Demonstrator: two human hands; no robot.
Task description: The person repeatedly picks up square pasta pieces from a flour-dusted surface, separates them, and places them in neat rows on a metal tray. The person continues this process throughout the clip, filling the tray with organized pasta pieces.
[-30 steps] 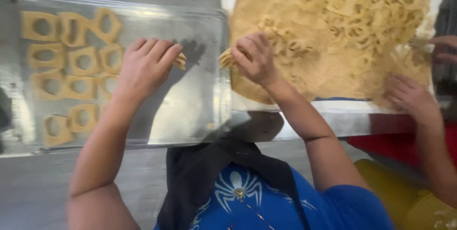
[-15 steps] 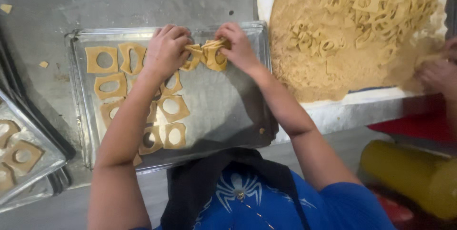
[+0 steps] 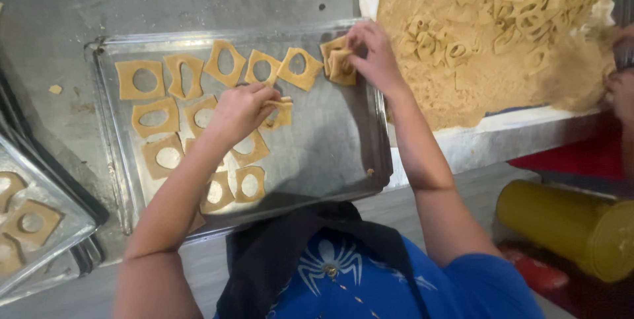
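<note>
A metal baking tray lies on the steel counter, its left half filled with several square dough cut-outs with holes. My left hand is over the middle of the tray, pinching one dough square just above the others. My right hand is at the tray's upper right rim, holding a small stack of dough squares.
A large rolled dough sheet with several cut squares lies to the right on a white board. Another person's hand is at its far right edge. Stacked trays with dough pieces sit lower left. A yellow cylinder lies lower right.
My hands were together at the tray's top edge; they have separated. The left hand has moved down to the tray's middle with one square, and the right stays at the rim with the stack.
</note>
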